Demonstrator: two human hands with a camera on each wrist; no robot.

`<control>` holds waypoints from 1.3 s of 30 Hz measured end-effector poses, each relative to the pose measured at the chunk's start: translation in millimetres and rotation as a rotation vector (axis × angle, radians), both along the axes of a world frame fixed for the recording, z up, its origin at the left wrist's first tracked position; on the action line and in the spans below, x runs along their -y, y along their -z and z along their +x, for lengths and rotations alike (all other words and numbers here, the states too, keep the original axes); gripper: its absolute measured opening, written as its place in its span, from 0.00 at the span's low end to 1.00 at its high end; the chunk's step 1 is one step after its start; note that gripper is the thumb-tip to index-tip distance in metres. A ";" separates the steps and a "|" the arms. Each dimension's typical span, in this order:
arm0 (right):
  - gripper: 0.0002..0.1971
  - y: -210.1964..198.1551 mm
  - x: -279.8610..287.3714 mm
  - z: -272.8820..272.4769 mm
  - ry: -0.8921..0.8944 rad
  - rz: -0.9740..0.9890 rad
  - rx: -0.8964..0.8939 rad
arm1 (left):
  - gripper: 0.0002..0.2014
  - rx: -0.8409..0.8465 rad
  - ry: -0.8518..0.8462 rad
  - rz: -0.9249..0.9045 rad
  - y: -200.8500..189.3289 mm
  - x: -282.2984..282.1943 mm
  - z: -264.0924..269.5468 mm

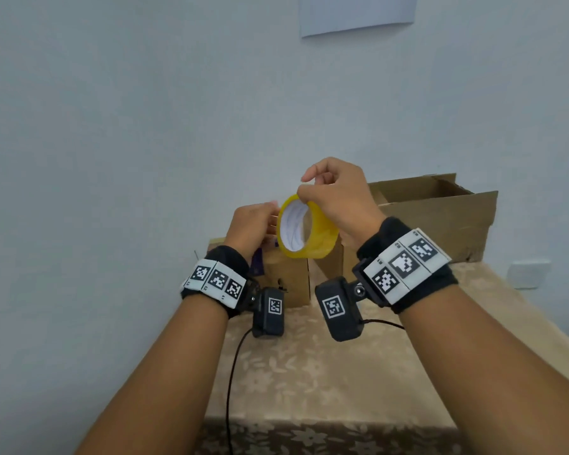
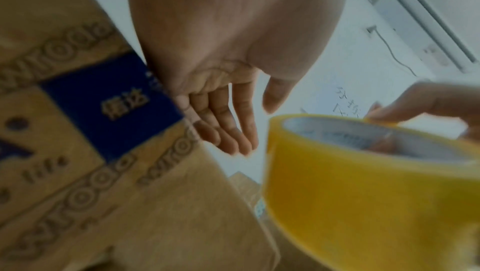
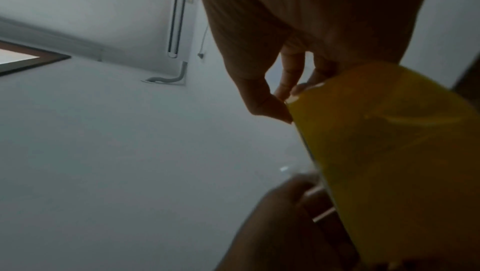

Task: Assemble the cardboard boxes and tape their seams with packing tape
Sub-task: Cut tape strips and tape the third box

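I hold a yellow roll of packing tape [image 1: 306,229] [image 2: 363,193] [image 3: 389,152] up in the air in front of me. My right hand [image 1: 304,188] [image 3: 285,99] pinches its top rim between thumb and fingers. My left hand [image 1: 270,218] [image 2: 233,131] is just left of the roll with straight fingers; the left wrist view shows a gap between them and the tape. Below the hands a small printed cardboard box [image 1: 288,280] [image 2: 78,152] with a blue label stands on the table. A larger brown box [image 1: 440,218] stands open-topped at the back right.
The table [image 1: 309,372] wears a beige floral cloth and stands against a pale wall. A black cable [image 1: 234,372] hangs from my left wrist camera over the table's left edge. Wall sockets [image 1: 528,274] sit at the right. An air conditioner [image 2: 428,25] is mounted high up.
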State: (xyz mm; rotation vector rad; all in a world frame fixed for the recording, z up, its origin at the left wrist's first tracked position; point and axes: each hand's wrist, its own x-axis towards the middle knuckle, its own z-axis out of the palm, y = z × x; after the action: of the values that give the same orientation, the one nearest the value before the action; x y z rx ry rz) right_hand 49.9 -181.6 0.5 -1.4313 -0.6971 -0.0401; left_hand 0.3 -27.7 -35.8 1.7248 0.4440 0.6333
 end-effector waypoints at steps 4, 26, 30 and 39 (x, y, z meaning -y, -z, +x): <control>0.11 14.0 -18.9 6.4 0.032 0.132 -0.094 | 0.23 0.016 0.061 -0.112 -4.9 -4.4 -5.6; 0.16 20.2 -41.1 12.2 0.044 0.752 -0.425 | 0.17 0.295 0.024 0.094 -6.9 -12.2 -16.4; 0.16 19.6 -41.6 13.1 0.073 0.763 -0.434 | 0.23 0.377 0.009 0.241 -11.3 -13.5 -22.0; 0.16 11.3 -25.6 18.9 0.083 0.856 -0.458 | 0.16 0.304 0.150 0.450 -19.4 1.7 -23.3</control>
State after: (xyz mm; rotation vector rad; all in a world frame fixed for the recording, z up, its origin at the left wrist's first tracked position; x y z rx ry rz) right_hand 68.8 -155.9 -10.8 -0.6032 -0.1823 -0.0635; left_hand -23.0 -29.4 -16.4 2.0154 -0.0496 0.9175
